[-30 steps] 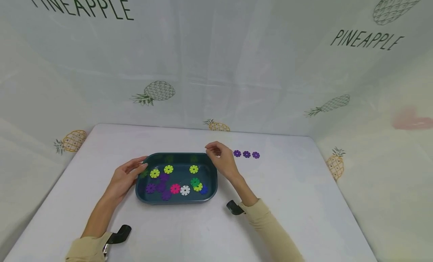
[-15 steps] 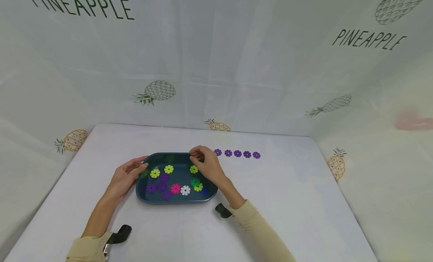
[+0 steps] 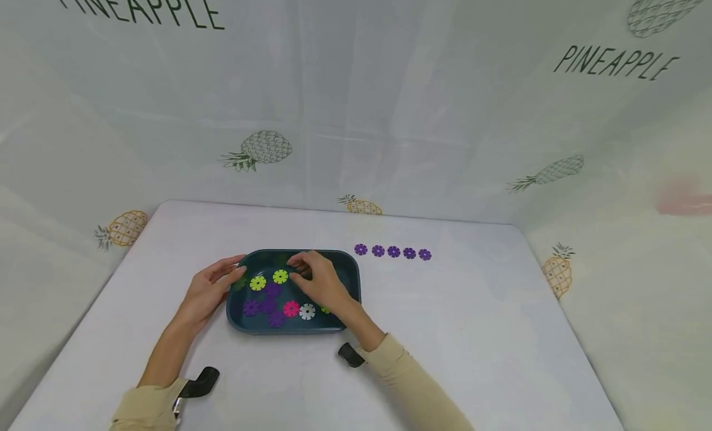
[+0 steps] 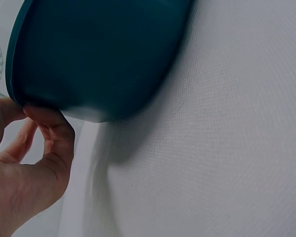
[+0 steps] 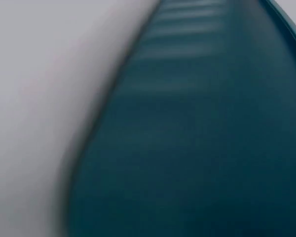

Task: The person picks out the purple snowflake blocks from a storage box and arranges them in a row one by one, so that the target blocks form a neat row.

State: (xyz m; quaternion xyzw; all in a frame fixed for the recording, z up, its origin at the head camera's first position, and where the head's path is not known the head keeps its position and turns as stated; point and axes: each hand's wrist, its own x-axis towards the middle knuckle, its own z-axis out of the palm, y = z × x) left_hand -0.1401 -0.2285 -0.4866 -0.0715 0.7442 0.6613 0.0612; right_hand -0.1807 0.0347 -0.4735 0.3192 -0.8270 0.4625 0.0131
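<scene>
Tray: your dark teal tray [image 3: 292, 329] lies on the white desk [image 3: 484, 332], its long side running across in front of you.
Left hand: your left hand [image 3: 207, 290] pinches the rim at the tray's left end, thumb on one side and fingers on the other.
Right hand: your right hand [image 3: 324, 285] is over the tray, its fingers bent and the thumb tip set apart from them; nothing shows between the tips (the right wrist view shows only tray and white surface, quite blurred).
Yellow discs: two notched yellow discs [image 3: 258, 283] lie in the tray's left half, the nearer to your right hand just beside its thumb; a sliver of another shows by that wrist.
Purple discs in the tray: a cluster of purple discs [image 3: 268, 305] sits close together toward the tray's near left.
Pink and white discs: the pink disc [image 3: 291, 308] and the white disc [image 3: 307, 311] lie side by side near the tray's front wall.
Purple row: five purple discs [image 3: 394, 251] lie in a line on the desk, apart from the tray, beyond its far right corner.
Curtain: a pale pineapple-print curtain [image 3: 423, 140] hangs beyond the tray.
</scene>
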